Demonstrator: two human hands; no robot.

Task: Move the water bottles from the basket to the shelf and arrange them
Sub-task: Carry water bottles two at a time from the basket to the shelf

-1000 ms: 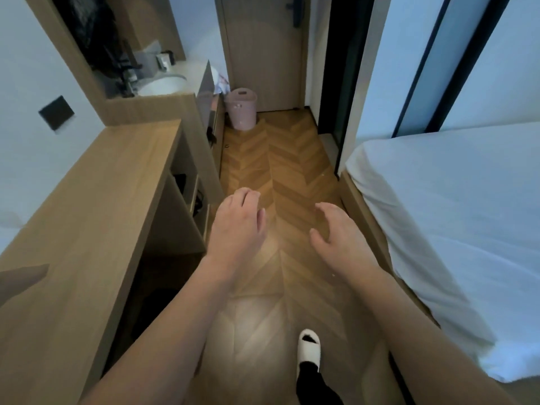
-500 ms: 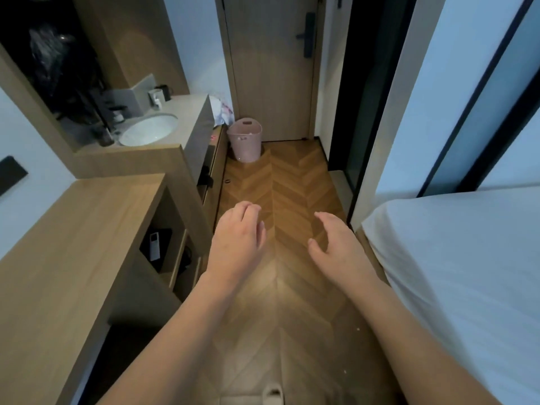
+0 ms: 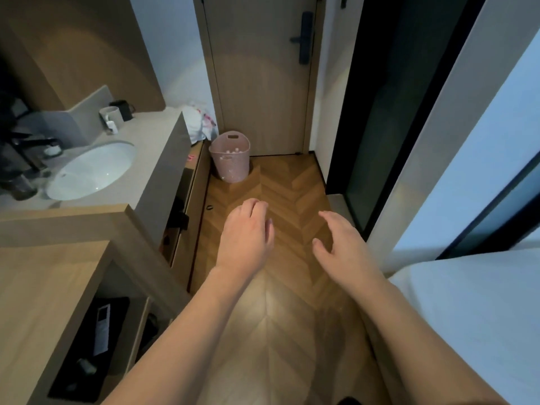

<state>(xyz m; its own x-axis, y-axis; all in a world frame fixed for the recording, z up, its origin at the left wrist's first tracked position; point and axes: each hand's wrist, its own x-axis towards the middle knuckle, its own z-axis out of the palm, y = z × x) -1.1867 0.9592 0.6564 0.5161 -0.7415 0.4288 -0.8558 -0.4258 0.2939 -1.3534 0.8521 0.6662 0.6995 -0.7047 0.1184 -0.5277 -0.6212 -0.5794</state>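
A pink perforated basket (image 3: 232, 166) stands on the floor against the door, at the end of the corridor. White bottle caps (image 3: 233, 152) show over its rim; the bottles themselves are hidden inside. My left hand (image 3: 244, 235) and my right hand (image 3: 340, 244) hover over the wooden floor well short of the basket. Both have loose, relaxed fingers and hold nothing. Open shelves (image 3: 181, 217) run under the counter on the left.
A counter with a white sink (image 3: 87, 171), mugs (image 3: 112, 115) and a plastic bag (image 3: 197, 124) lines the left side. A wooden desk (image 3: 38, 287) sits nearer, a remote (image 3: 100, 328) in its cubby. A white bed (image 3: 473, 317) fills the right. The door (image 3: 263, 68) closes the corridor.
The view has advanced down the corridor toward the basket, which now looks larger and nearer. Both hands stay raised in front, holding nothing.
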